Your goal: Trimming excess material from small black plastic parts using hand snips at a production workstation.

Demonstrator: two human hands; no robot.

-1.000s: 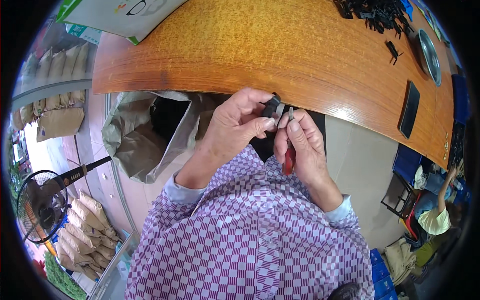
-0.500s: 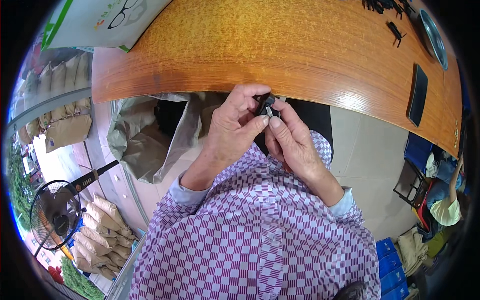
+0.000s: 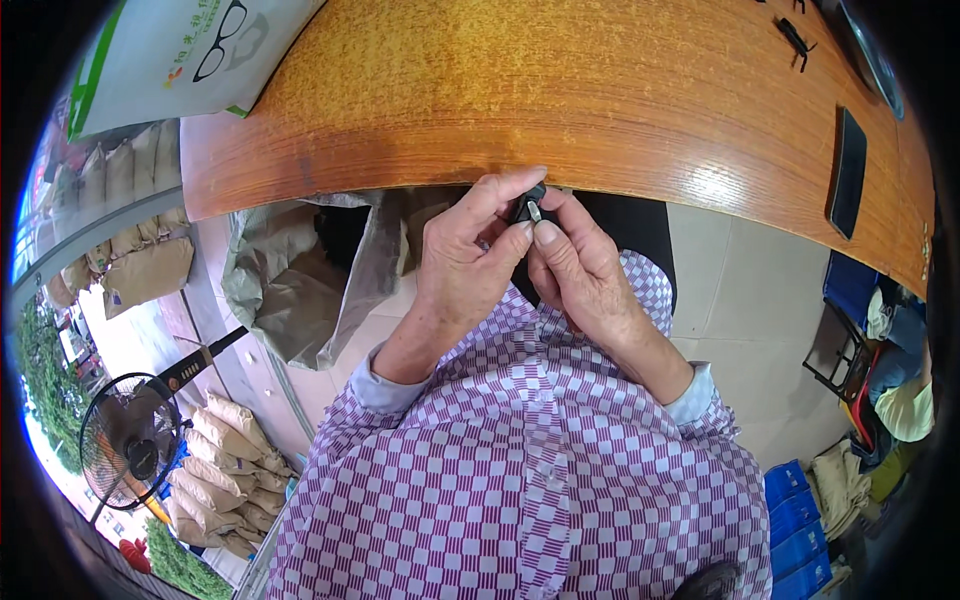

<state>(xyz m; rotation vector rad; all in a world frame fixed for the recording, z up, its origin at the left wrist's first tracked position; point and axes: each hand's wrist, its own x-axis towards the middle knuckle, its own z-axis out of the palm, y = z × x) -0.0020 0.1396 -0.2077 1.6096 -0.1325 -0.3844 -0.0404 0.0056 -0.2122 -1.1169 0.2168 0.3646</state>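
Observation:
Just off the near edge of the table, both hands meet around a small black part [image 3: 522, 212] with a silvery metal piece [image 3: 534, 210] on it. My left hand [image 3: 462, 250] grips it from the left, thumb below and forefinger stretched over its top. From the right, my right hand [image 3: 585, 262] pinches it, its thumb tip against the metal piece. Fingers cover most of the part, so its exact kind does not show.
The brown wooden table [image 3: 480, 90] bears a white-and-green bag [image 3: 190, 60], a black clip-like part [image 3: 795, 42], a flat black phone-like object [image 3: 848, 172] and a metal bowl [image 3: 868, 60]. Below its edge stands an open sack [image 3: 290, 300]. A fan [image 3: 135, 440] is at left; a person sits far right.
The view has shifted slightly. My left fingertips have moved a little over the black part, and less of it shows. Both hands keep hold of it.

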